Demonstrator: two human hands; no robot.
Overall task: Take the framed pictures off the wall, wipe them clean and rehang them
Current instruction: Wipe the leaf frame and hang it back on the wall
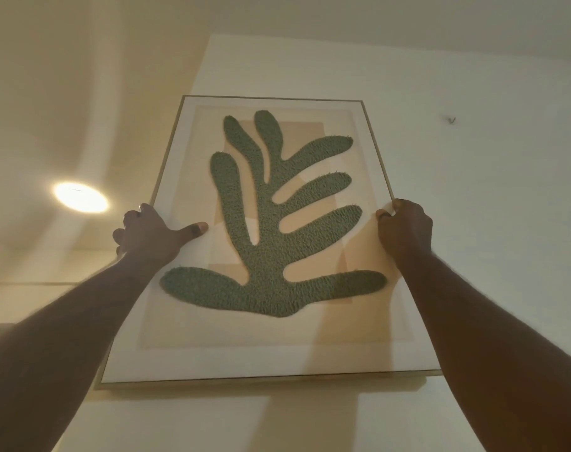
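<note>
A large framed picture [271,347] with a thin pale-wood frame shows a green, textured leaf-like shape on beige paper. I hold it up high against the white wall [473,223], seen from below. My left hand [150,233] grips its left edge, thumb laid across the front and fingers curled behind. On the right edge, my right hand [405,226] grips the frame with the thumb on the front. Whether the picture hangs on a hook or only rests in my hands cannot be told.
A small bare wall hook [453,120] sticks out of the wall to the upper right of the picture. A round ceiling light [81,197] glows at the left. The ceiling runs across the top and left.
</note>
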